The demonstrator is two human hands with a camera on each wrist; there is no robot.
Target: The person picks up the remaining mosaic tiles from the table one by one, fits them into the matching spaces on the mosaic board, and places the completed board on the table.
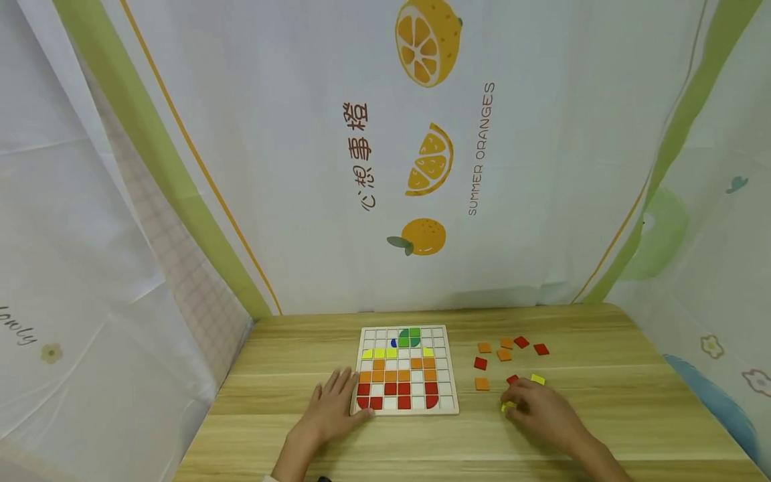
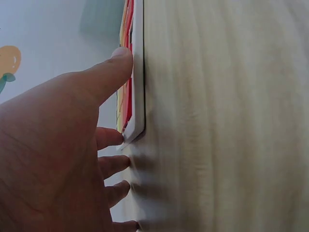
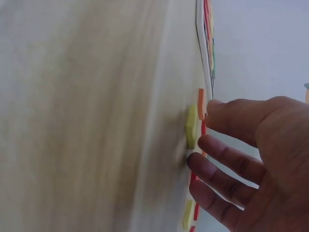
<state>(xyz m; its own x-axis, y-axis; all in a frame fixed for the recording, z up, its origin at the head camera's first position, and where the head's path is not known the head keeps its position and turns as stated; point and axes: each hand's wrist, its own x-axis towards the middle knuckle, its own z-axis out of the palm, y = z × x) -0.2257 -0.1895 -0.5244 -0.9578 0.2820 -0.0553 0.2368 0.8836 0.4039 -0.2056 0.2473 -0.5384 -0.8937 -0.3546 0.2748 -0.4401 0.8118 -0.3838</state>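
Observation:
A white grid board [image 1: 454, 388] lies on the table with coloured tiles in several of its squares. My left hand [image 1: 332, 410] rests at the board's lower left corner, its thumb on the front rim and the other fingers spread beside the left edge. At the right, my right hand [image 1: 545, 412] is over a yellow tile [image 3: 191, 126], thumb and fingertips apart around it. That tile appears to lie on the table; whether the fingers touch it is unclear. Just beyond this hand are a red tile [image 1: 512, 379] and another yellow tile [image 1: 538, 379].
Loose orange tiles [image 1: 482, 384] and red tiles [image 1: 541, 349] lie scattered between the board and the table's right side. A white curtain [image 1: 313, 201] printed with oranges hangs behind the table's back edge. A small dark object [image 1: 324, 479] shows at the bottom edge.

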